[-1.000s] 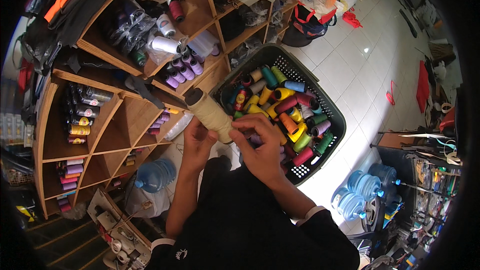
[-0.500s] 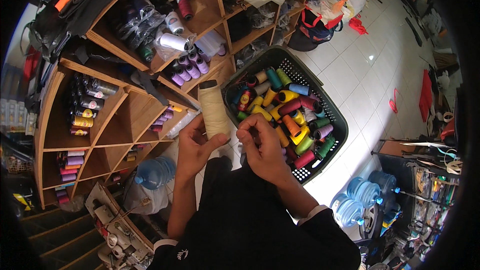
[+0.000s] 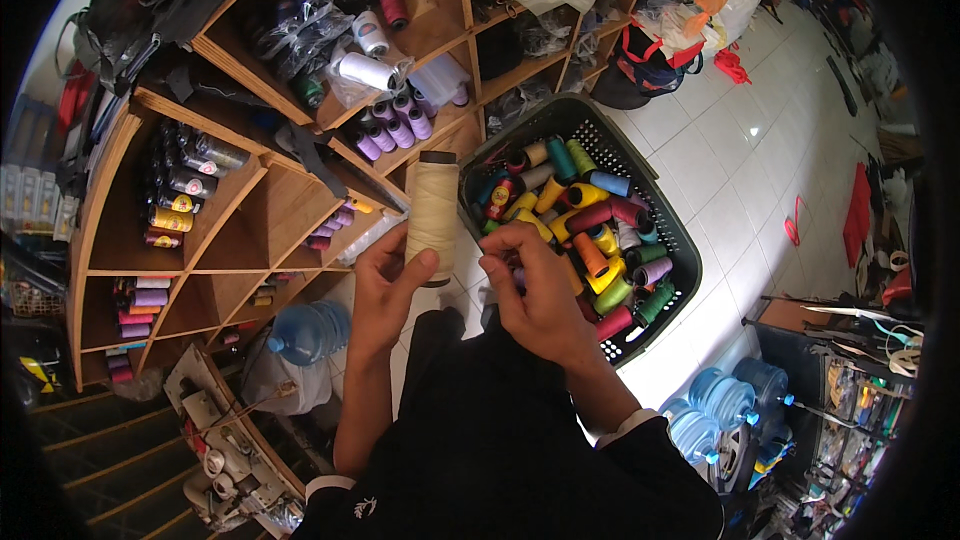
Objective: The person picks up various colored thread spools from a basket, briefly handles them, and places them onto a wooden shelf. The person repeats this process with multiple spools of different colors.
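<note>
My left hand [image 3: 388, 290] is closed around the lower part of a large cream thread spool [image 3: 434, 215], which stands nearly upright with its dark core showing at both ends. To the right of it, my right hand [image 3: 535, 290] has thumb and forefinger pinched together, apart from the spool. Whatever is between those fingertips is too fine to make out. Just beyond the right hand, a dark green perforated plastic basket [image 3: 684, 252] holds many thread spools in yellow, red, green, blue and orange, such as an orange spool [image 3: 591, 255].
Wooden cubby shelves [image 3: 215, 285] on the left hold more spools, including a purple group [image 3: 398, 128]. A blue water bottle [image 3: 310, 333] sits below them; several large water bottles [image 3: 722, 398] stand at lower right. White floor tiles [image 3: 735, 160] extend right of the basket.
The cream spool has turned slightly and stands straighter. My right hand stays pinched and has shifted slightly right. The whole view has shifted a little, with the shelves and basket appearing farther right.
</note>
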`<state>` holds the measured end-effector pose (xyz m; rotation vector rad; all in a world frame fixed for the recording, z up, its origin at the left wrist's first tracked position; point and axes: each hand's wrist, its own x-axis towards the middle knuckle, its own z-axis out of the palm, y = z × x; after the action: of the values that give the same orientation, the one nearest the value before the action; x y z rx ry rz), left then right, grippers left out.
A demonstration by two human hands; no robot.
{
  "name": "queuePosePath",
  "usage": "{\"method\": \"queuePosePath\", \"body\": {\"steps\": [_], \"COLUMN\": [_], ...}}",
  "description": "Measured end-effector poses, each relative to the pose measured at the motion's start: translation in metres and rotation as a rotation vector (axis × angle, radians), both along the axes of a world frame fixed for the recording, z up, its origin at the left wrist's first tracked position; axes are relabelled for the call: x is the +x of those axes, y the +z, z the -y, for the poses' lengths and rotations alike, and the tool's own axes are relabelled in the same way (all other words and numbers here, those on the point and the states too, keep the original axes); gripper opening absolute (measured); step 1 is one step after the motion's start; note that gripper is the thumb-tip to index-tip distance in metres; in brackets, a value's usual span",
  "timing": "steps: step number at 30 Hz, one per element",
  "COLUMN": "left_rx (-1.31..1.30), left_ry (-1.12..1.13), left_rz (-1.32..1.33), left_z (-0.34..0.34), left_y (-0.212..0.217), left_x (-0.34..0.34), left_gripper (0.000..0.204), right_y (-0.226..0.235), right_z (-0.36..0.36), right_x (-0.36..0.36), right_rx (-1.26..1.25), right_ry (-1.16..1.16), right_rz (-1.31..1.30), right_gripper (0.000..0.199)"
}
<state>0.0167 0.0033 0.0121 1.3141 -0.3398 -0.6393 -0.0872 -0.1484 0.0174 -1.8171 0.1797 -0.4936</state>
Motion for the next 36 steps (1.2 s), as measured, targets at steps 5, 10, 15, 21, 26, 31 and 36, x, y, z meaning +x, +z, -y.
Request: {"method": "queuePosePath", "body": {"steps": [5,10,15,21,26,31,36], "left_rx": [-0.179,-0.24,-0.292,-0.146,-0.221,-0.343,-0.261], "left_ry": [-0.054,-0.09,-0.084,0.004,0.069,0.002,0.137], "left_rz": [-0.251,-0.367,-0.521,-0.337,-0.438,-0.439,-0.472], "left_z": [0.004,0.004,0.004,0.011,0.013,0.012,0.015], "left_y": [0.003,0.002,0.002,0.001,-0.005,-0.004,0.003], "left_x": [-0.004,-0.009,-0.01,-0.019,-0.016,-0.011,-0.013], "left_gripper": [0.047,0.045,0.046,0.046,0.042,0.042,0.046], "right_y": [-0.002,0.001,-0.006,-0.006,-0.011,-0.014,-0.005], "right_z": [-0.004,-0.007,-0.009,-0.012,-0.015,-0.009,-0.012], "right_x": [0.005,0.01,0.012,0.014,0.016,0.017,0.016], "right_rx": [0.054,0.138,0.28,0.287,0.222,0.116,-0.002], "right_ry": [0.017,0.056,0.078,0.025,-0.038,-0.127,-0.139], "right_rz": [0.021,0.049,0.018,0.062,0.079,0.007,0.15], "right_gripper": [0.02,0.02,0.027,0.03,0.026,0.017,0.019]}}
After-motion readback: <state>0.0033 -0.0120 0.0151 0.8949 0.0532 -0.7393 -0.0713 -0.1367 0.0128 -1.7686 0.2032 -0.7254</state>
